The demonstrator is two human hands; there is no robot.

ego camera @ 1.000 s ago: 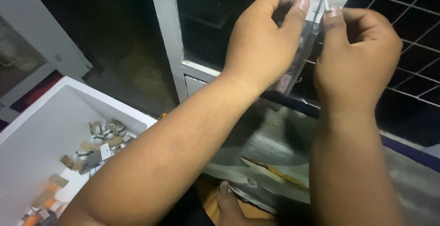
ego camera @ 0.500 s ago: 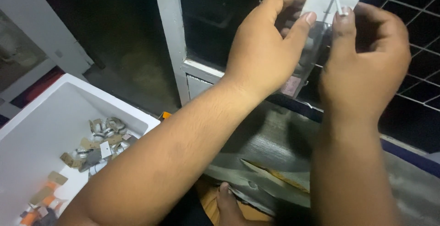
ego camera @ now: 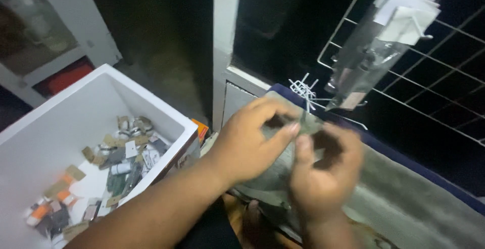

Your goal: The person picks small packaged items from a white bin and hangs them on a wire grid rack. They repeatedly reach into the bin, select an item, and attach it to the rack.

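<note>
In a dim room, both hands, left (ego camera: 250,145) and right (ego camera: 323,178), pinch a small clear packet (ego camera: 304,122) between fingertips above the grey cloth-covered bench (ego camera: 414,198), beside a white bin (ego camera: 146,107) and below a wire rack (ego camera: 404,85).

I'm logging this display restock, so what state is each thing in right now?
Clear plastic packets with white card tops: hanging on a hook of the wire grid.
White wire grid rack: upright, mostly bare.
White open-top box: open, with small packets piled on its floor.
Left hand: fingers pinching something small; blurred.
Right hand: fingers curled beside the left; blurred.
Grey cloth: spread out, rumpled.
</note>
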